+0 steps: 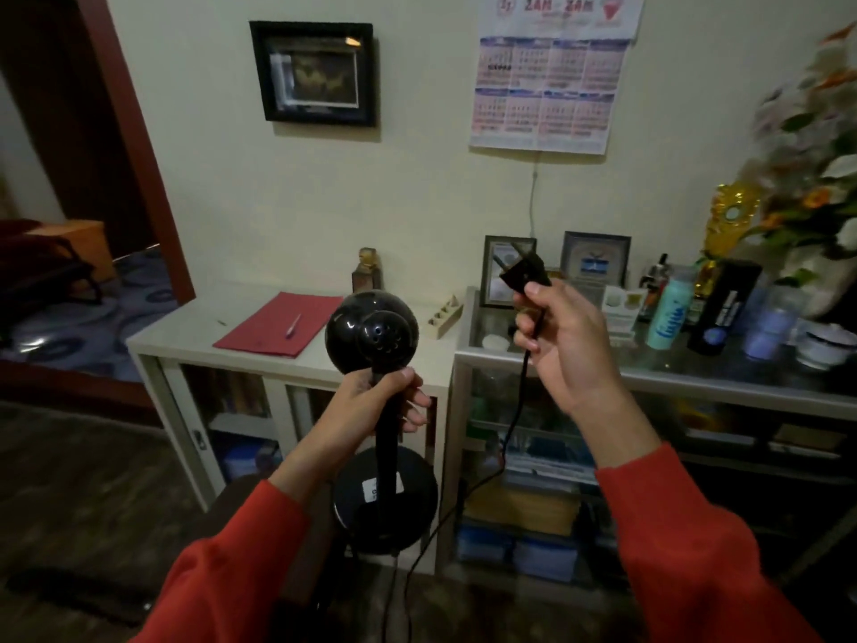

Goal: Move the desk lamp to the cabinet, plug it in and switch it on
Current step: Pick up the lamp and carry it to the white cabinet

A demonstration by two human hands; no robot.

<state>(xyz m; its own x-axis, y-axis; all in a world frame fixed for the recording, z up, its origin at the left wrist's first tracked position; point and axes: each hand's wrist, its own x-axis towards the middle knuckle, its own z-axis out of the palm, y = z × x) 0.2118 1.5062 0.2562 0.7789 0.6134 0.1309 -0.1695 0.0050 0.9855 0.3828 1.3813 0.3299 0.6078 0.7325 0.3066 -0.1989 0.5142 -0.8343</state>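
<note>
Desk lamp in transit: left hand grips its stem, right hand grips the plug; cabinet placement, plugging and switching remain

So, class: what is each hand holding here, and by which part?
The left hand holds the black desk lamp by its stem, just below the round head. The right hand holds the lamp's cord just behind the plug.

Left hand gripping desk lamp, right hand holding plug
</note>
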